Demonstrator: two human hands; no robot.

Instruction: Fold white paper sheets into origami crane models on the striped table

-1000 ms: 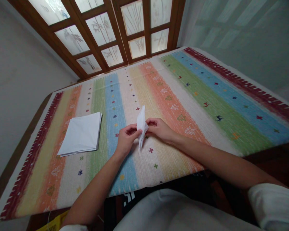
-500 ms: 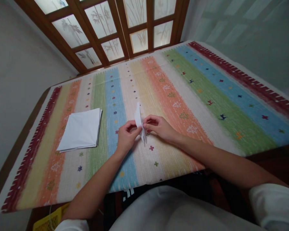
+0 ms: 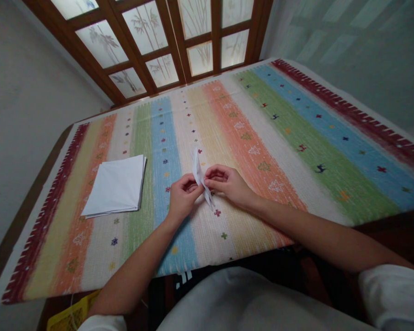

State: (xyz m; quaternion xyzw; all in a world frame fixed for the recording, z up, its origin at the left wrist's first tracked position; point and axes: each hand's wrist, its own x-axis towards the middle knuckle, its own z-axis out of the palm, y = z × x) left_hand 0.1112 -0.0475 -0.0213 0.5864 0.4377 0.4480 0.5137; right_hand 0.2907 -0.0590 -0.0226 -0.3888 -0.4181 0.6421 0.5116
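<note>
A folded piece of white paper (image 3: 197, 168) is held edge-up over the middle of the table, its narrow side toward me. My left hand (image 3: 183, 192) pinches it from the left, thumb and fingers closed at its middle. From the right, my right hand (image 3: 227, 183) pinches the same paper, fingers curled and thumb against it. The fingertips of both hands nearly meet there. Layers of the paper spread apart at its lower end. To the left of my hands lies a stack of white square paper sheets (image 3: 115, 184), slightly uneven at its edges.
A striped tablecloth (image 3: 255, 230) with small printed figures covers the table. Wooden doors with patterned panes (image 3: 145, 41) stand beyond the far edge, with walls on both sides. Below the near left edge is a yellow plastic basket (image 3: 67, 317).
The folded paper has turned slightly between my fingers, its lower end swinging to the right and its layers parting more. Both hands stay almost in place. The stack has not moved.
</note>
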